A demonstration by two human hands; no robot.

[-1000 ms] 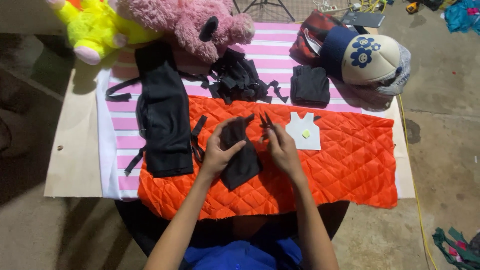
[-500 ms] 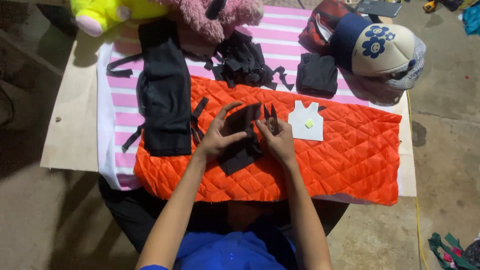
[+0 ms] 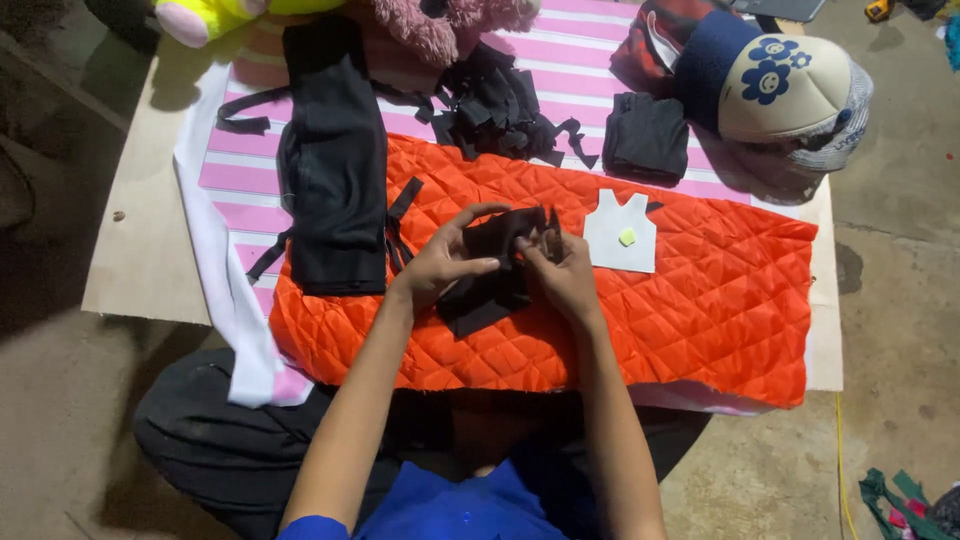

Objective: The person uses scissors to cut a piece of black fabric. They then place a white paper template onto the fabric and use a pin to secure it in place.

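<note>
1. The left hand point(image 3: 440, 268) and right hand point(image 3: 568, 275) meet at the middle of the frame, both grasping one small piece of black fabric point(image 3: 490, 285). The left thumb and fingers pinch its upper edge; the right hand grips its right side, with what looks like a slim dark tool poking up between its fingers, too small to identify.
2. The piece is lifted slightly off the orange quilted fabric point(image 3: 700, 310), its lower end trailing onto the quilt, probably so that both hands can work its edge.
3. The quilt is spread flat across the near part of the bench point(image 3: 130, 270), over a pink-and-white striped cloth point(image 3: 590, 70), so it serves as a working surface.
4. A white vest-shaped paper pattern point(image 3: 620, 232) with a small yellow-green dot lies flat on the quilt, just right of the hands and within reach.
5. A long black fabric panel with straps point(image 3: 335, 170) lies at centre left; a heap of black fabric scraps point(image 3: 500, 105) and a folded black piece point(image 3: 648, 135) sit at upper centre, kept apart from the work.
6. There is no true container in view. A cream-and-blue cap point(image 3: 775, 85) rests at upper right on other clothing, and plush toys point(image 3: 200, 15) line the top edge.
</note>
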